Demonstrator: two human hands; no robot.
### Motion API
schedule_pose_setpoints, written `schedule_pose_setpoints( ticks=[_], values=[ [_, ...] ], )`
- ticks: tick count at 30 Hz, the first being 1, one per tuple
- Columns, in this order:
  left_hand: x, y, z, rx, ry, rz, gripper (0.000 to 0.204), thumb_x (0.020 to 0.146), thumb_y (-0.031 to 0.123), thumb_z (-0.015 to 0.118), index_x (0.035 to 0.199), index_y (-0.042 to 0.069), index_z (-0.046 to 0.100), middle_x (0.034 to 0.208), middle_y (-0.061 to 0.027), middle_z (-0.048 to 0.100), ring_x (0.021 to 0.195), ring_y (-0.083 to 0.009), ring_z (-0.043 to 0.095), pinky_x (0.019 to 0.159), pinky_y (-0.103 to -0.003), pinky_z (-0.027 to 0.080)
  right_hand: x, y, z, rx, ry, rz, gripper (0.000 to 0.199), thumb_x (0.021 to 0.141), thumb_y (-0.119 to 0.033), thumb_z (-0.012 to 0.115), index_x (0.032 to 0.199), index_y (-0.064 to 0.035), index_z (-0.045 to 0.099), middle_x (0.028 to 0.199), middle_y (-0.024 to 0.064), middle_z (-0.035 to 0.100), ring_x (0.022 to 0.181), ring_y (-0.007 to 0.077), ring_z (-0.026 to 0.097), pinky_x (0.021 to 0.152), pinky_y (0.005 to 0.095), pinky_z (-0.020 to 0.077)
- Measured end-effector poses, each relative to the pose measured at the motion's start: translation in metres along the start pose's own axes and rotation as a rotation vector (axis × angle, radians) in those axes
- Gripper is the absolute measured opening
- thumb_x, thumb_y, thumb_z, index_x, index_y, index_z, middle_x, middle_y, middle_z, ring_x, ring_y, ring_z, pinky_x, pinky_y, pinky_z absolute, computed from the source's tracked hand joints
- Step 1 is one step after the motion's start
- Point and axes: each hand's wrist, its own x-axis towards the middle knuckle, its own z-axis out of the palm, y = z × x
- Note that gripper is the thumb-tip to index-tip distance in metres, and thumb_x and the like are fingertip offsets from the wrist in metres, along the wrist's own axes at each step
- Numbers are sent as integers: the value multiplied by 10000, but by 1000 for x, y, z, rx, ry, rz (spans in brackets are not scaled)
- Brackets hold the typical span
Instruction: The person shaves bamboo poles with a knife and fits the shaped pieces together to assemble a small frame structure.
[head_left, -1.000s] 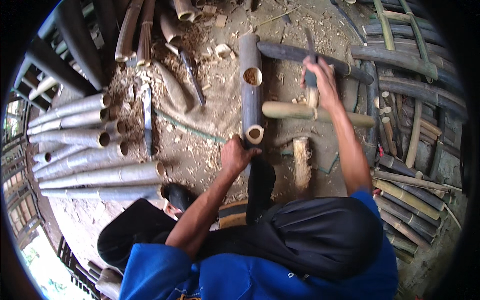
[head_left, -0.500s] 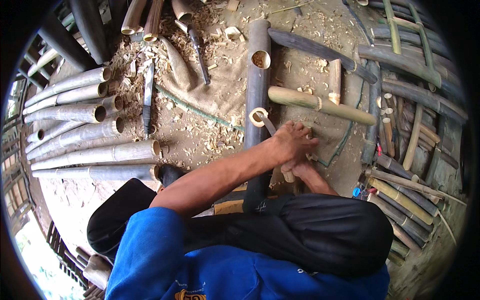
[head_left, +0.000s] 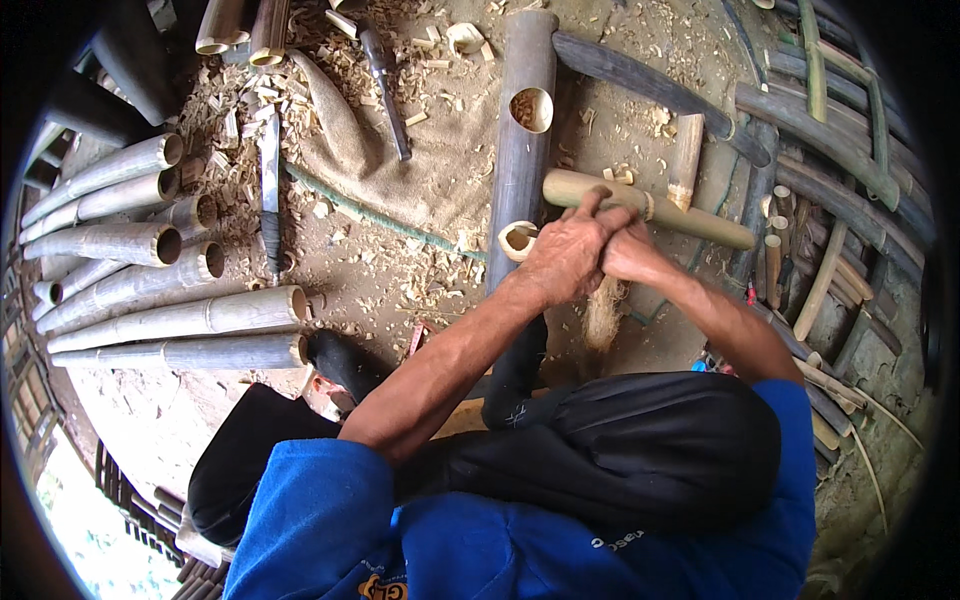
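My left hand (head_left: pixel 574 250) and my right hand (head_left: pixel 628 246) are closed together, right of a dark bamboo pole (head_left: pixel 518 175). Below the fists sticks out a tan, fibrous-looking end (head_left: pixel 603 318), apparently that of the knife handle; the blade is hidden now. Next to my left fingers is the pale cut rim (head_left: pixel 507 243) of a hole in the pole. Farther up the pole is a second hole (head_left: pixel 530 109) with brown bits inside. My fists overlap a tan bamboo length (head_left: pixel 705 222) lying to the right of the pole.
Several bamboo tubes (head_left: pixel 180 312) lie at the left. A long blade with a wrapped handle (head_left: pixel 270 200) and a chisel-like tool (head_left: pixel 383 85) lie among shavings. A short bamboo piece (head_left: pixel 686 160) and a curved dark piece (head_left: pixel 650 82) lie right of the pole. My folded leg (head_left: pixel 640 450) is close below.
Both hands have moved up and a little to the right, closer together. The knife blade, seen reaching to the hole before, is out of sight. My right forearm now shows more fully.
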Motion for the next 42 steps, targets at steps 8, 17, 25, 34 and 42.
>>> schedule_pose_setpoints(
  ticks=[8, 17, 25, 34, 42],
  values=[
    [-7, -7, 16, -119, 790, -77, 930, 688, -72, 707, 1507, 86, 295, 1368, -261, 343, 1203, -459, 494, 1031, -459, 470, 64, -36, -69, -393, 248, -405, 139, 615, -145, 739, 583, -95, 614, 677, 65, 629, 778, 232, 598, 756, 363, 450],
    [-28, 12, 50, 8, 374, -90, 1053, 676, -29, 739, 1529, 52, 128, 1443, -347, 239, 1291, -543, 369, 1082, -510, 386, -8, -24, -37, 3, 181, -271, 272, 722, -135, 689, 954, -5, 627, 851, 184, 690, 829, 361, 671, 738, 449, 540],
    [-36, 4, -7, 187, -458, -127, 945, 590, 58, 758, 1457, 156, 395, 1423, -255, 392, 1264, -432, 487, 1060, -456, 442, -18, -78, 43, 1156, -5, 237, 535, 860, -203, 651, 1364, -131, 486, 1261, 167, 549, 1149, 252, 567, 1006, 385, 451],
    [-178, 35, -63, 53, -227, -701, 682, 747, 171, 718, 1300, -39, 379, 1003, -278, 623, 979, -430, 647, 871, -522, 509, -21, -162, 29, 2309, -30, 261, 368, 1018, -438, 491, 1036, -95, 622, 957, 42, 650, 924, 179, 611, 792, 354, 474],
    [-105, 56, -126, 928, -450, -498, 212, 776, 93, 651, 951, 7, 567, 831, -205, 681, 775, -339, 708, 678, -434, 561, 24, -152, 66, 2849, -185, 88, 373, 1049, -358, 447, 1134, -43, 628, 1027, 127, 697, 895, 247, 689, 794, 377, 578]
  ],
)
